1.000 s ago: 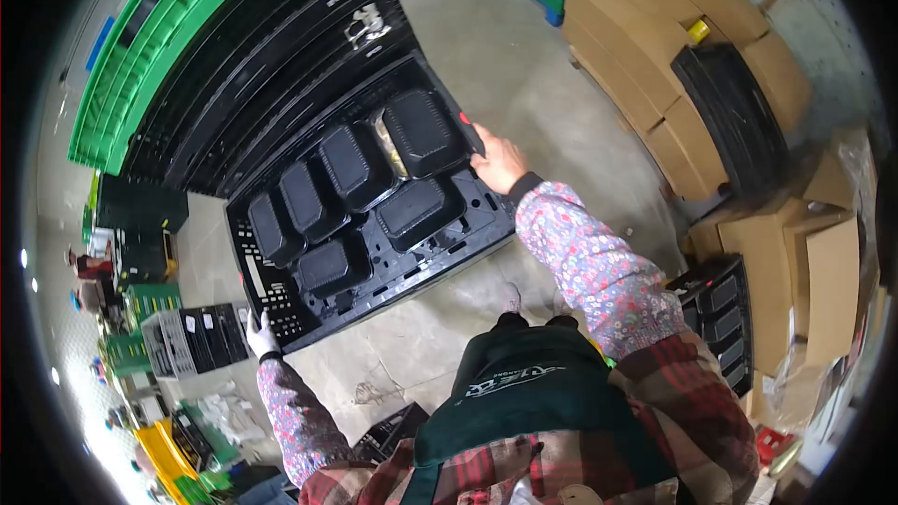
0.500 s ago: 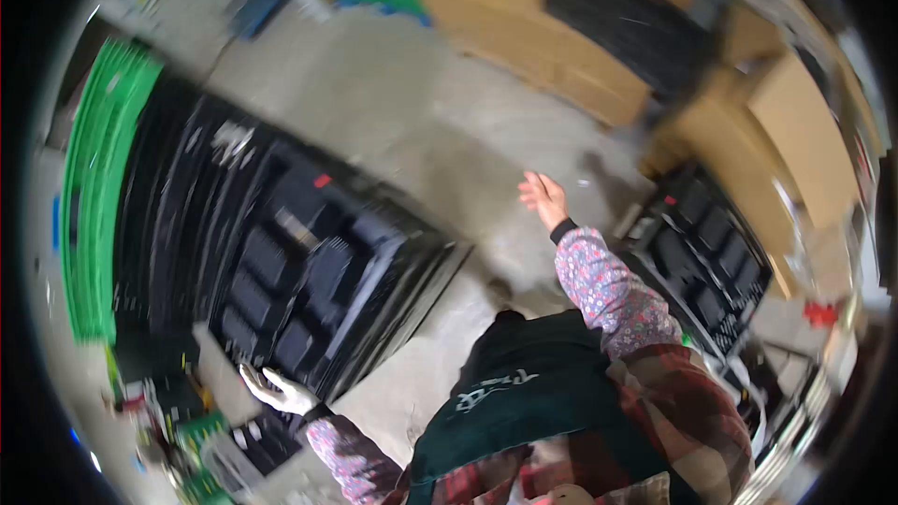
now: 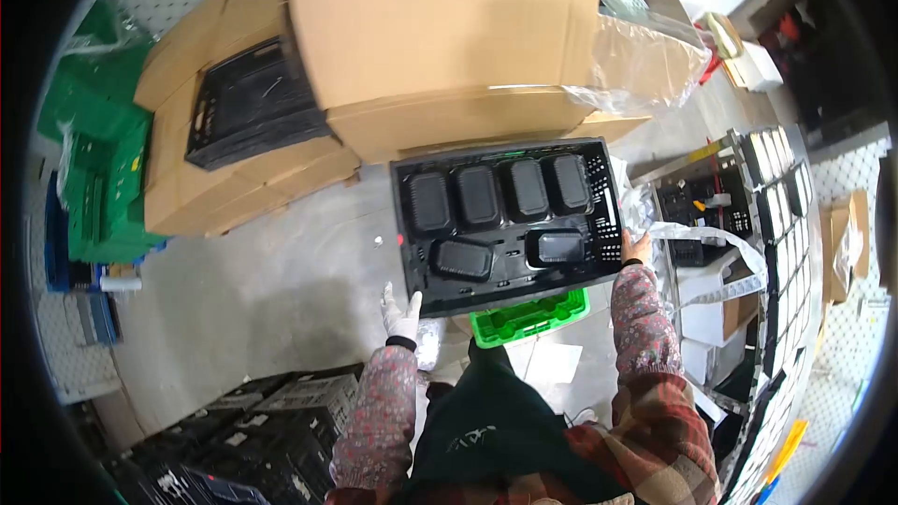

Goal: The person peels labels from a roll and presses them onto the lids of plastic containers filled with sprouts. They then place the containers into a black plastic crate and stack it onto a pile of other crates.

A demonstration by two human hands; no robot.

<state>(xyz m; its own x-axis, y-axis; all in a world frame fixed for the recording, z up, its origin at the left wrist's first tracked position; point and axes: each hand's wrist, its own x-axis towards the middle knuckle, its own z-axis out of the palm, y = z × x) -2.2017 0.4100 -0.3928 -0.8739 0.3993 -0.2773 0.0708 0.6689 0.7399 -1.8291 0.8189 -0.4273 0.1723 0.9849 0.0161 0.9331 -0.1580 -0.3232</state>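
A black crate [image 3: 510,297] lies in front of me, holding several black lidded containers [image 3: 479,194]. Four of them stand in a row at the back and two lie nearer me. My left hand [image 3: 401,313], in a white glove, is beside the crate's near left corner with its fingers spread. My bare right hand [image 3: 637,249] is at the crate's right edge, its fingers bent against the rim. Under the near side of the crate a green crate [image 3: 533,316] shows.
Large cardboard boxes [image 3: 449,28] stand behind the crate, with another black crate [image 3: 253,103] on them at the left. Green crates [image 3: 108,187] are at the far left. Stacked black crates [image 3: 271,421] stand at the lower left. A rack [image 3: 786,252] is at the right.
The view has swung to the right, away from the stacked crates. The black crate with containers is now in front of me, and my right hand has come to its right edge.
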